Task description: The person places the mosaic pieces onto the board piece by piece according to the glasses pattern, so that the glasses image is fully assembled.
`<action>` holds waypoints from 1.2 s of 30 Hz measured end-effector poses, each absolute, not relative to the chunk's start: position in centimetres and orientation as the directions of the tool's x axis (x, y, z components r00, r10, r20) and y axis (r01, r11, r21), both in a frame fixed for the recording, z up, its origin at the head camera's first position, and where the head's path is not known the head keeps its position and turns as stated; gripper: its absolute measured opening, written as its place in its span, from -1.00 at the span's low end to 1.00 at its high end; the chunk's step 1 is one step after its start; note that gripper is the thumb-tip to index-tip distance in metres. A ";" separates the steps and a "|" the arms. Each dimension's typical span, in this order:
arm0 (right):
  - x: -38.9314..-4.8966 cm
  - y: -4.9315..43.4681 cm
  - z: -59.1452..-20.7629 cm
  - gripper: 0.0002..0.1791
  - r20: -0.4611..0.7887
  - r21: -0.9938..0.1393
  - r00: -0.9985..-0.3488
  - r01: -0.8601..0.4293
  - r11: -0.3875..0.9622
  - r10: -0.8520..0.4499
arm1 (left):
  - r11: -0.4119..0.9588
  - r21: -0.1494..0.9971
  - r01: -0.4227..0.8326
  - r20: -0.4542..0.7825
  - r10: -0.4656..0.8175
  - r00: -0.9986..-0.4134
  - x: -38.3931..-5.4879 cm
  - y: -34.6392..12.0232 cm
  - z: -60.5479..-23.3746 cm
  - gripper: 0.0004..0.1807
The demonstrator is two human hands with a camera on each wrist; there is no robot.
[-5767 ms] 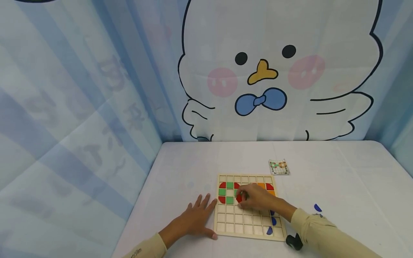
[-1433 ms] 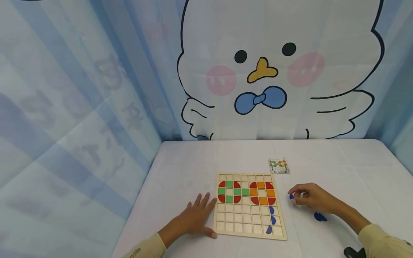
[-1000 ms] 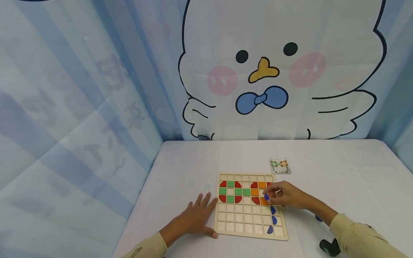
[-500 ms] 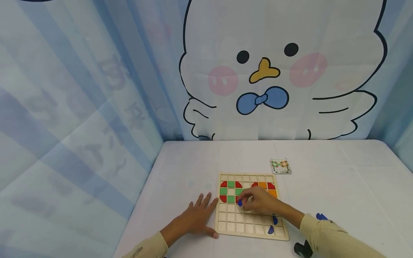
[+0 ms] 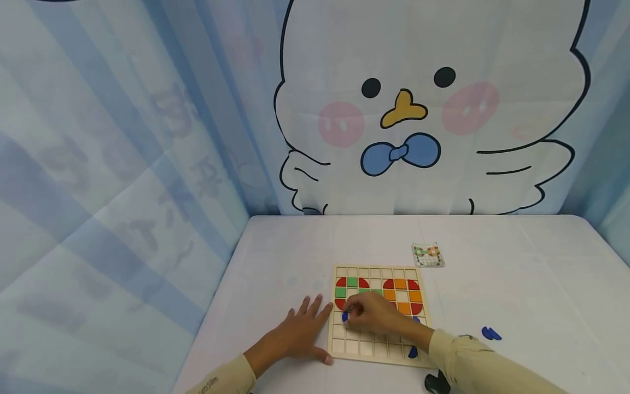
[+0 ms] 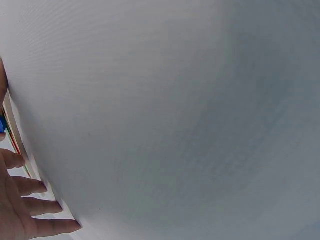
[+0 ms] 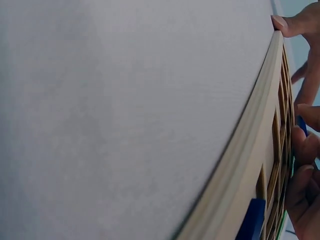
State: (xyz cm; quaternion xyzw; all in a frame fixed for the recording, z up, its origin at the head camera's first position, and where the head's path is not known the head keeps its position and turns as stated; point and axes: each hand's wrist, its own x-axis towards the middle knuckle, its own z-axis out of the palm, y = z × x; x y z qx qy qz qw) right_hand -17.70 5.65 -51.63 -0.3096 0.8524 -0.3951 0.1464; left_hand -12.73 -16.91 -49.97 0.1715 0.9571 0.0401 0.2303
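Between its thumb and fingers, my right hand (image 5: 376, 313) pinches a small blue rounded tile (image 5: 345, 317) over the left part of a wooden grid board (image 5: 338, 347), just below the red-and-green tiles. Whether the tile touches the board I cannot tell. My left hand (image 5: 297, 331) lies with spread fingers against the board's left edge, its thumb at the near corner. Red, green and orange tiles (image 5: 403, 308) fill cells in the upper rows; my right hand covers several. Another blue tile (image 5: 412, 352) lies near the lower right, also in the right wrist view as a blue tile (image 7: 251, 220).
More blue tiles (image 5: 491, 333) lie on the white tablecloth right of the board. A small pattern card (image 5: 427, 255) sits behind the board's far right corner. A black object (image 5: 437, 383) is at the right forearm. A printed curtain (image 5: 403, 186) stands behind the table.
Red tiles went down earlier. My right hand then held a blue tile right of the board and carried it left across the grid to the left columns. My left hand stayed put.
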 end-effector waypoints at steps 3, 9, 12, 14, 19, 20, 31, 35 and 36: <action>-17.7 5.2 -51.9 -0.82 0.002 -0.745 -0.771 -0.425 0.513 -0.636 | 0.936 0.159 0.315 -0.423 0.353 -0.835 -12.7 -17.0 -49.9 0.27; -17.6 4.7 -51.7 -0.81 0.006 -0.719 -0.782 -0.437 0.540 -0.624 | 0.929 0.159 0.334 -0.411 0.370 -0.833 -12.7 -17.0 -49.9 0.26; -17.6 4.7 -51.6 -0.81 -0.002 -0.715 -0.784 -0.433 0.549 -0.621 | 0.929 0.157 0.337 -0.410 0.371 -0.833 -12.7 -17.0 -49.8 0.26; -17.6 4.8 -51.6 -0.82 -0.008 -0.714 -0.783 -0.431 0.552 -0.622 | 0.929 0.157 0.335 -0.410 0.369 -0.834 -12.6 -16.9 -49.7 0.26; -17.7 4.8 -51.5 -0.84 -0.013 -0.706 -0.777 -0.438 0.556 -0.629 | 0.930 0.153 0.333 -0.406 0.366 -0.837 -12.6 -16.9 -49.6 0.26; -17.8 4.8 -51.5 -0.85 -0.014 -0.705 -0.776 -0.440 0.557 -0.630 | 0.930 0.153 0.333 -0.405 0.366 -0.838 -12.6 -16.9 -49.6 0.26; -17.9 4.9 -51.2 -0.83 -0.019 -0.716 -0.759 -0.445 0.539 -0.651 | 0.930 0.156 0.332 -0.409 0.366 -0.836 -12.6 -16.9 -49.7 0.28; -18.2 6.1 -51.1 -0.78 -0.010 -0.746 -0.727 -0.451 0.489 -0.687 | 0.935 0.152 0.320 -0.413 0.355 -0.839 -12.6 -16.9 -49.8 0.28; -18.2 6.6 -51.0 -0.77 -0.010 -0.754 -0.725 -0.447 0.482 -0.689 | 0.936 0.153 0.316 -0.414 0.351 -0.840 -12.6 -16.9 -49.8 0.28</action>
